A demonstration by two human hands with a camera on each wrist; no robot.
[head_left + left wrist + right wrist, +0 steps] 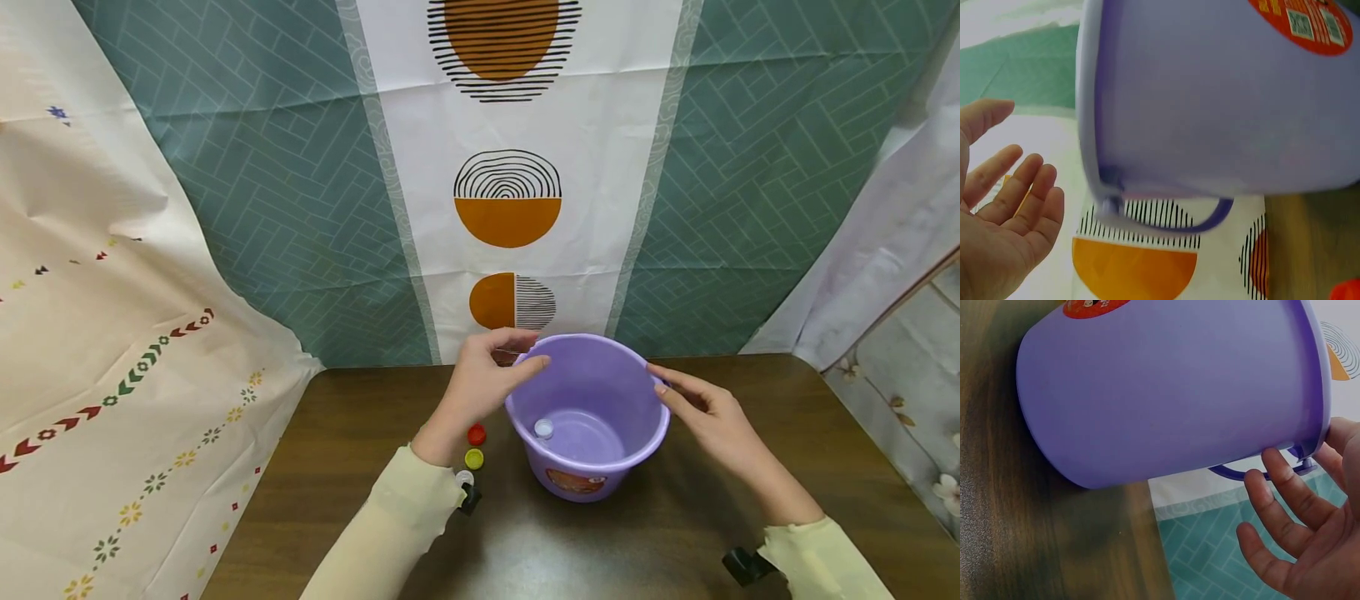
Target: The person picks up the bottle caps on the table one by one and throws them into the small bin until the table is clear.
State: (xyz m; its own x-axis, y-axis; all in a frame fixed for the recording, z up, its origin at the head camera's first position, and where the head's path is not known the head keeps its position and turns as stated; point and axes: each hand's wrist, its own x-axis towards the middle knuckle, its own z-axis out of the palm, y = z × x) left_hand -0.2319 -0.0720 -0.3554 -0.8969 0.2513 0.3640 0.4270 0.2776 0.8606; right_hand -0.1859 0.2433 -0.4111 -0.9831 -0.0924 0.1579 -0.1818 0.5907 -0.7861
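My right hand (708,412) pinches rim of purple bucket (592,375) at its right side, thumb and index finger at edge. My left hand (483,379) beside rim's left side, fingers and thumb well parted, gripping nothing. Bucket upright on brown table (360,442), near back edge. Inside, on bucket's floor toward left: white cap (543,428). Left of bucket, in line on table: red cap (476,434), yellow cap (474,458), second white cap (464,477) by my left cuff. Behind: patterned cloth (592,200).
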